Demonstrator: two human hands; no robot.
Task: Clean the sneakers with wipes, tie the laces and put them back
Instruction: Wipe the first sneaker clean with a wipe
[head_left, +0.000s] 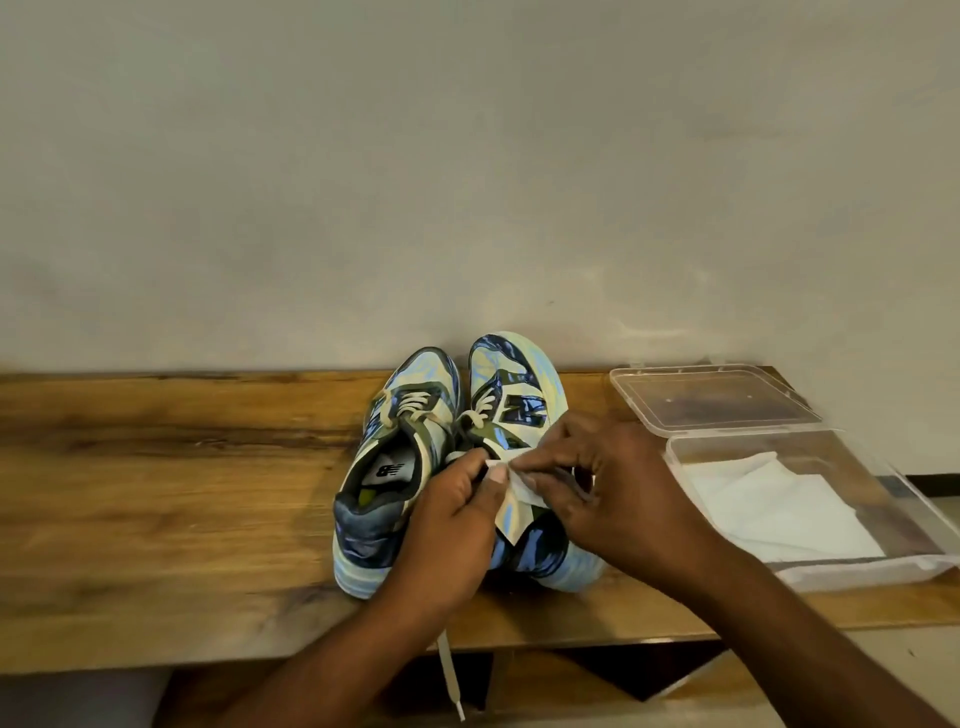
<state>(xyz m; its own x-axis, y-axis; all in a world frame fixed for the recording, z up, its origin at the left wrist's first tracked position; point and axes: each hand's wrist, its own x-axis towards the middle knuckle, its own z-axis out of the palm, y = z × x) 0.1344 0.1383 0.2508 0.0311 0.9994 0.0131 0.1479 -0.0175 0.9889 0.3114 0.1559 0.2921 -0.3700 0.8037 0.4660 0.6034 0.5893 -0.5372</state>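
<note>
Bare bench (156, 467) lies left of the sneakers (400, 467); my left hand (452, 525) and right hand (608, 493) pinch one wipe (519, 488) above them.

Light: soft and even, not very bright.
Shadows: dark patch under the hands (524, 499) where they pinch the wipe (519, 491), and under the bench (156, 467).
Shine: pale glare on the clear box (810, 571) right of the hands.
Blur: the hands and shoes (415, 467) look a bit fuzzy.
Edges: the bench line bends near the sides.
</note>
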